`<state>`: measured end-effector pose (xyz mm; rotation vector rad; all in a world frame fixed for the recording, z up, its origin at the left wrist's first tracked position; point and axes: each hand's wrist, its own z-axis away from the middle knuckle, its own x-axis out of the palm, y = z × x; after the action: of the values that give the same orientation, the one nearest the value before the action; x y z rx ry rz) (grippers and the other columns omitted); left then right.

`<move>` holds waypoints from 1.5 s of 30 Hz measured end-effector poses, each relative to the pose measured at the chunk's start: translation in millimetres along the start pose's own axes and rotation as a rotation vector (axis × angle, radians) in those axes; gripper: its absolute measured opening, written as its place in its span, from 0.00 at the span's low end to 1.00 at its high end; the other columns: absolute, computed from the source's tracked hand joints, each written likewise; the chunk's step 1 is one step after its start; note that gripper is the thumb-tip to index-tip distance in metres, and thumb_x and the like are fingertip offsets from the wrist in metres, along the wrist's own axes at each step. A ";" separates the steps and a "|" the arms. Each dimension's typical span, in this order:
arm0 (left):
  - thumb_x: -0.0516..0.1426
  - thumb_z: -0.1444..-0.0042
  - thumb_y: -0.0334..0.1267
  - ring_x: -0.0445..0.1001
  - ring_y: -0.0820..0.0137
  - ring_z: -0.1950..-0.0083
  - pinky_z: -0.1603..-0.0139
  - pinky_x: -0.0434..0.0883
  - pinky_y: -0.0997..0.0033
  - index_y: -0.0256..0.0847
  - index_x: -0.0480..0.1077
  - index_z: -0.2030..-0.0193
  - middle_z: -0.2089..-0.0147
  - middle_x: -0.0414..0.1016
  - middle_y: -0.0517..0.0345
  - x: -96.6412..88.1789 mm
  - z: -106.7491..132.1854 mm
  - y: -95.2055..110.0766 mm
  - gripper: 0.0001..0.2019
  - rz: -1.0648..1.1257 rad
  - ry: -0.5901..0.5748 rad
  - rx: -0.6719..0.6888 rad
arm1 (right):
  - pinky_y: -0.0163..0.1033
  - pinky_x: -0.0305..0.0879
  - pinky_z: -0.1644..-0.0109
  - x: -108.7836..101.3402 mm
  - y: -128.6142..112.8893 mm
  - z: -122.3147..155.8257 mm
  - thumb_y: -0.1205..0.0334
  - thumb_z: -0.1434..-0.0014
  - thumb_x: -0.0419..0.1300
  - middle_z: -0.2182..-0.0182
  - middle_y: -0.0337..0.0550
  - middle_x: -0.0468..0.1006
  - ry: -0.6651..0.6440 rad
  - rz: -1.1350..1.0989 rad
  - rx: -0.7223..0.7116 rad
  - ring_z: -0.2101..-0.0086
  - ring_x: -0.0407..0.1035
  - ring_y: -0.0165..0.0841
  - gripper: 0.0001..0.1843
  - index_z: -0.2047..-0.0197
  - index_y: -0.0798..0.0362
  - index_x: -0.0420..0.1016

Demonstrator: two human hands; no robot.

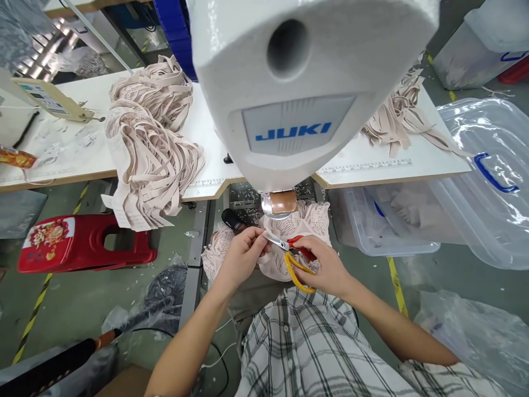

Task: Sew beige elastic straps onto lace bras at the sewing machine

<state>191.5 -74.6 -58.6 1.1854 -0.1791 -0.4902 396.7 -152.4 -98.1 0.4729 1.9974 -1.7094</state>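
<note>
My right hand (326, 264) is closed round a pair of scissors (287, 255) with one red and one yellow handle. Their blades point left, with the tips at the fingers of my left hand (242, 256). Thumb and forefinger of that hand are pinched together on a small edge of pale pink lace fabric (275, 270); the exact bit between them is mostly hidden. More of the lace lies bunched on my lap and under the sewing machine head (314, 127), just beyond both hands.
Bundles of pale pink straps (152, 160) hang over the left of the white table (210, 116). More strips (397, 116) lie at the right. A clear plastic bin (491, 215) stands on the right, a red stool (82, 242) on the left. The machine head overhangs my hands closely.
</note>
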 end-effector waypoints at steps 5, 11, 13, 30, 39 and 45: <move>0.54 0.38 0.50 0.67 0.74 0.72 0.72 0.65 0.76 0.39 0.71 0.65 0.72 0.72 0.59 -3.3 2.6 1.8 0.16 -0.054 0.053 -0.009 | 0.40 0.75 0.61 -1.9 0.3 -4.3 0.56 0.41 0.61 0.56 0.46 0.82 -0.075 -0.042 0.089 0.61 0.77 0.37 0.16 0.50 0.48 0.75; 0.54 0.38 0.49 0.67 0.73 0.72 0.71 0.66 0.76 0.40 0.69 0.69 0.72 0.72 0.59 -2.5 2.1 1.4 0.15 -0.034 0.122 0.026 | 0.39 0.75 0.65 -9.4 4.5 6.7 0.53 0.38 0.59 0.59 0.44 0.84 -0.058 0.003 0.161 0.67 0.76 0.35 0.14 0.51 0.47 0.79; 0.54 0.39 0.47 0.71 0.71 0.69 0.68 0.68 0.74 0.40 0.72 0.67 0.70 0.75 0.57 -5.0 1.2 -1.2 0.13 -0.068 0.168 0.051 | 0.38 0.73 0.69 -18.1 9.5 11.4 0.51 0.39 0.59 0.62 0.44 0.84 -0.034 0.009 0.195 0.73 0.74 0.33 0.15 0.53 0.47 0.80; 0.49 0.37 0.48 0.79 0.58 0.54 0.54 0.74 0.61 0.44 0.73 0.54 0.57 0.81 0.48 -32.5 -20.8 -3.0 0.16 -0.545 0.034 0.195 | 0.49 0.73 0.50 -141.9 44.6 -134.0 0.67 0.44 0.60 0.57 0.55 0.82 0.309 0.536 0.058 0.58 0.76 0.43 0.11 0.58 0.56 0.79; 0.41 0.29 0.38 0.71 0.68 0.78 0.75 0.60 0.70 0.42 0.66 0.70 0.78 0.72 0.58 31.8 -6.7 2.0 0.20 -0.992 0.272 0.879 | 0.53 0.69 0.43 -29.7 -4.8 -28.3 0.39 0.52 0.69 0.53 0.52 0.80 -0.166 -0.346 0.108 0.50 0.74 0.54 0.28 0.52 0.44 0.80; 0.44 0.31 0.40 0.63 0.74 0.79 0.78 0.58 0.76 0.44 0.57 0.74 0.79 0.63 0.65 54.6 -0.3 36.8 0.17 -0.411 0.187 0.519 | 0.40 0.69 0.66 -19.5 -26.3 -44.0 0.37 0.40 0.55 0.71 0.41 0.74 0.089 -0.788 0.390 0.72 0.68 0.34 0.22 0.62 0.48 0.71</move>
<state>249.7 -88.7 -31.4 1.7832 0.1122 -0.7124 393.2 -112.6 -60.5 -0.1697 2.0535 -2.6069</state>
